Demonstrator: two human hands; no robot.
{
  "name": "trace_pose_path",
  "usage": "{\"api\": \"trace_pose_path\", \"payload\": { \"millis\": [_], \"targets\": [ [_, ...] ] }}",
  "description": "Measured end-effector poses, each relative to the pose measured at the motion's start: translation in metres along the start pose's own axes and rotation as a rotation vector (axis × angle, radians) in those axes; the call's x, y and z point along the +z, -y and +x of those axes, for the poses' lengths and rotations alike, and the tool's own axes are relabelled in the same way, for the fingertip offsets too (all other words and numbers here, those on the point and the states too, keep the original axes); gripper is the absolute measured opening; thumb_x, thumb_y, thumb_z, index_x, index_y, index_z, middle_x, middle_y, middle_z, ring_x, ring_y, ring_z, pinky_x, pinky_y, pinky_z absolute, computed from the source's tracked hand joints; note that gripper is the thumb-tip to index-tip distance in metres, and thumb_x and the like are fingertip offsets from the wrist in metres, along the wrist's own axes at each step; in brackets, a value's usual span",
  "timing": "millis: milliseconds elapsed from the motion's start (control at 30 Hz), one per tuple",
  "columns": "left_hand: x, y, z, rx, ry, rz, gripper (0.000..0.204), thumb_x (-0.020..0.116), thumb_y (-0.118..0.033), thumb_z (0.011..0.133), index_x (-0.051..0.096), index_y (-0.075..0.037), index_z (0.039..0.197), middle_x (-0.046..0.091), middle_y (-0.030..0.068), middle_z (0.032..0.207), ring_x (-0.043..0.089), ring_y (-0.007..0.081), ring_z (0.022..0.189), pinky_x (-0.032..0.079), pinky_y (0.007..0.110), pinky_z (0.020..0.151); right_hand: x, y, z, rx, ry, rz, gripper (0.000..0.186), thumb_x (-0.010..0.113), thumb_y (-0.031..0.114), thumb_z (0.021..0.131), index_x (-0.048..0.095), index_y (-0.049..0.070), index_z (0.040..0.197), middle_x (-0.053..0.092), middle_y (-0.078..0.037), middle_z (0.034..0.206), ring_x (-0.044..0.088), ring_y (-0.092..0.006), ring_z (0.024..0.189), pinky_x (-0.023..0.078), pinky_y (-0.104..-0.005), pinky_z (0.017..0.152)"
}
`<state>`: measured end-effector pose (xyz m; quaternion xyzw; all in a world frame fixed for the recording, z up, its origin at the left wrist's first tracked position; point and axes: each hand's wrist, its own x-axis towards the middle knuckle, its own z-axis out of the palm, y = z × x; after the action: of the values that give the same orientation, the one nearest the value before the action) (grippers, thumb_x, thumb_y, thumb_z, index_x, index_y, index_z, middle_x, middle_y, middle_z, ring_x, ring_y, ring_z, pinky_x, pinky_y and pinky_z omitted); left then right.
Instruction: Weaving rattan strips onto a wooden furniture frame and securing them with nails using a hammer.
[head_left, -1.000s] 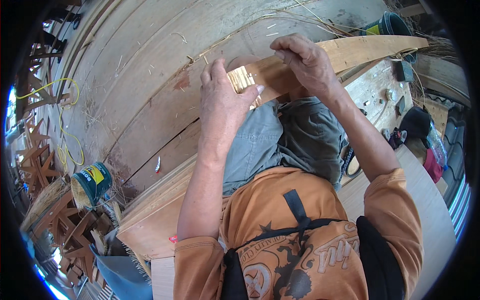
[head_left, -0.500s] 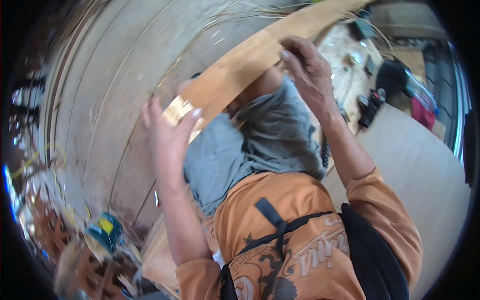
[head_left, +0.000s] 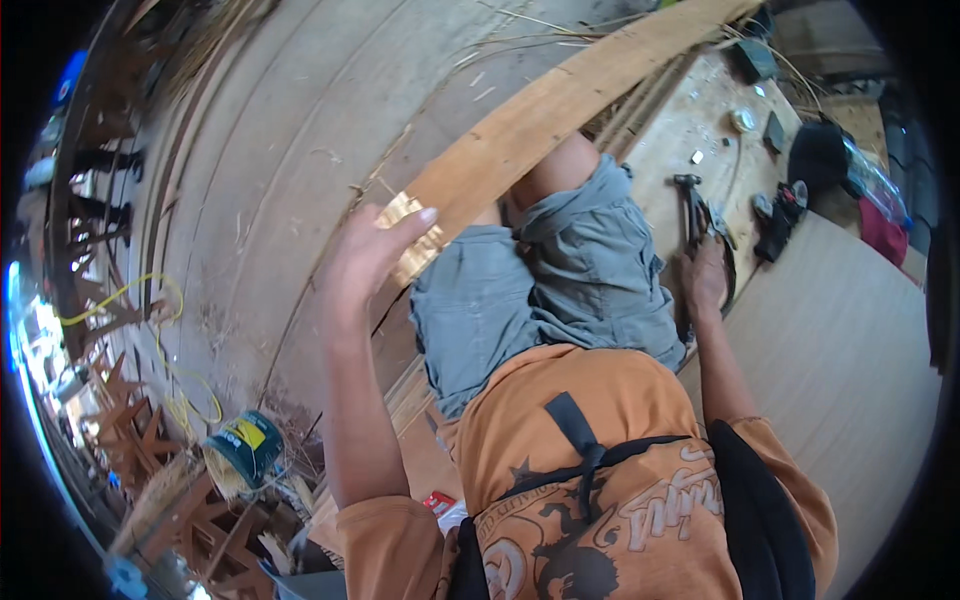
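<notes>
A long, curved wooden board (head_left: 545, 125) slants from my left hand over my knees to the far upper right. Pale, shiny strips, which look woven or wrapped, form a band (head_left: 415, 265) at its near end. My left hand (head_left: 375, 250) grips that end, thumb on top of the band and fingers hidden beneath. At my right side, my right hand (head_left: 706, 275) is closed around dark-handled shears (head_left: 718, 226) over the work board. Just left of the shears lies a hammer (head_left: 690, 200), its handle partly hidden by the hand.
Right of me, a light work board (head_left: 690, 125) bears a small round tin (head_left: 742, 120), a dark block (head_left: 774, 132) and a black tool (head_left: 780, 225). A black cap (head_left: 818, 152) lies beyond. On the left stand a green bucket (head_left: 245, 450) and brown star-shaped pieces (head_left: 140, 430).
My right hand has left the wooden board and moved down and right onto the shears. My left hand still grips the banded end, which appears slightly farther right.
</notes>
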<state>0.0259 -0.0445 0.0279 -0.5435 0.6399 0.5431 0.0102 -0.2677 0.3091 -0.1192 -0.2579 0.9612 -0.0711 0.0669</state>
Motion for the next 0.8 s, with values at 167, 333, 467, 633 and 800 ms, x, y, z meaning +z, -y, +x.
{"api": "trace_pose_path", "payload": {
  "millis": [167,333,467,633,800],
  "targets": [
    [-0.002,0.009,0.004,-0.032,0.01,0.043,0.058,0.076,-0.046,0.069,0.064,0.008,0.088,0.067,0.0134,0.075,0.063,0.0171,0.068,0.049,0.032,0.065,-0.006,-0.007,0.017,-0.014,0.118,0.089,0.026,0.058,0.026,0.085,0.058,0.003,0.097,0.058,-0.02,0.097,0.057,-0.0387,0.093,0.045,-0.0474,0.078],
    [0.008,0.001,0.0,-0.01,-0.062,0.017,0.052,0.074,-0.038,0.073,0.064,0.009,0.091,0.068,0.0177,0.08,0.066,0.0194,0.073,0.051,0.034,0.071,-0.058,0.032,0.0,0.094,0.143,0.726,0.025,0.046,0.02,0.096,0.055,0.002,0.11,0.048,-0.002,0.073,0.048,-0.0088,0.062,0.041,-0.0249,0.058],
    [0.008,-0.004,-0.005,-0.051,-0.145,0.135,0.049,0.073,-0.039,0.073,0.067,0.007,0.092,0.069,0.0158,0.079,0.066,0.0193,0.074,0.051,0.033,0.071,-0.133,0.122,-0.008,-0.226,0.357,1.209,0.034,0.048,0.018,0.095,0.049,0.003,0.126,0.053,-0.001,0.076,0.049,-0.0066,0.062,0.041,-0.0214,0.057],
    [0.001,-0.016,-0.005,-0.011,0.024,0.154,0.042,0.071,-0.04,0.074,0.071,-0.005,0.097,0.07,0.0111,0.081,0.066,0.0182,0.074,0.048,0.032,0.072,-0.147,0.184,-0.015,-0.536,0.87,0.752,0.033,0.058,0.026,0.091,0.053,0.001,0.112,0.052,-0.009,0.077,0.055,-0.0184,0.072,0.045,-0.0314,0.066],
    [-0.002,-0.025,-0.011,-0.015,0.029,0.181,0.044,0.073,-0.037,0.077,0.065,0.004,0.091,0.065,0.0086,0.075,0.061,0.0147,0.067,0.049,0.029,0.063,-0.138,0.211,-0.021,-0.826,0.698,0.704,0.033,0.057,0.023,0.09,0.047,0.002,0.113,0.053,-0.015,0.081,0.057,-0.0339,0.077,0.045,-0.0393,0.069]
  ]
}}
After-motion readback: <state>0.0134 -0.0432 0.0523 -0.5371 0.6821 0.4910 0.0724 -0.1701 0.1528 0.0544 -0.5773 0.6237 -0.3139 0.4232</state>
